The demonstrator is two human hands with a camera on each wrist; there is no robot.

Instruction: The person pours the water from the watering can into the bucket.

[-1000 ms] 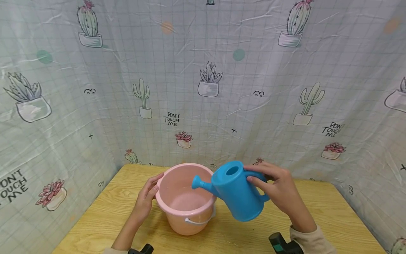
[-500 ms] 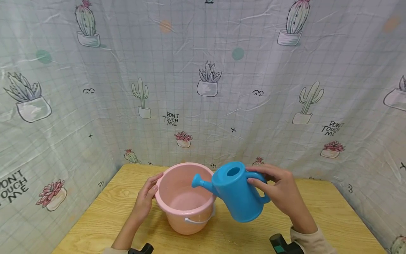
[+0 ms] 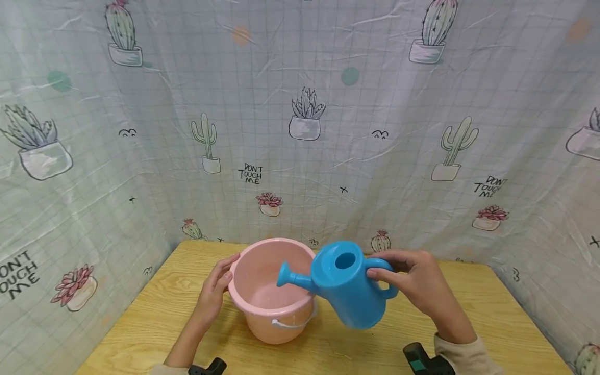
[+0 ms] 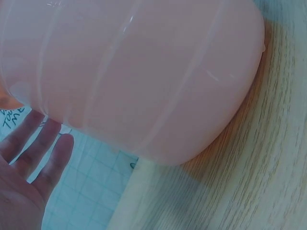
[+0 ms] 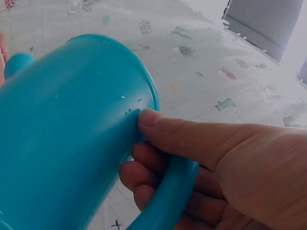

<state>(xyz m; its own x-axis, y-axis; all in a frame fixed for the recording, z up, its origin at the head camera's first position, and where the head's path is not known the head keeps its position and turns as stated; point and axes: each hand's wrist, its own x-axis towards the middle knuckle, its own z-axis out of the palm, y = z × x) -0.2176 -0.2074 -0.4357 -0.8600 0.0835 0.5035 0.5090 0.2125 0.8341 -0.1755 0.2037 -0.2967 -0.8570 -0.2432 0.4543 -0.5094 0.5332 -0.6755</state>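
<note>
A pink bucket (image 3: pixel 276 328) stands upright on the wooden table, a white handle hanging at its front. My left hand (image 3: pixel 213 291) rests on its left side at the rim; in the left wrist view the fingers (image 4: pixel 55 163) lie fairly straight against the wall. A blue watering can (image 3: pixel 353 297) is tilted to the left beside the bucket, its spout reaching over the bucket's right rim. My right hand (image 3: pixel 414 278) grips the can's handle, with the thumb pressing near the top of the can in the right wrist view. Small drops dot the can's side.
The wooden table (image 3: pixel 154 317) extends to both sides of the bucket and can. A pale sheet (image 3: pixel 262 104) printed with cacti hangs behind and at both sides. Black devices (image 3: pixel 424 359) are worn at both wrists.
My right hand has lowered the watering can slightly, and its spout has shifted left, further over the bucket. My left hand stays at the bucket's rim. The head view has tilted slightly.
</note>
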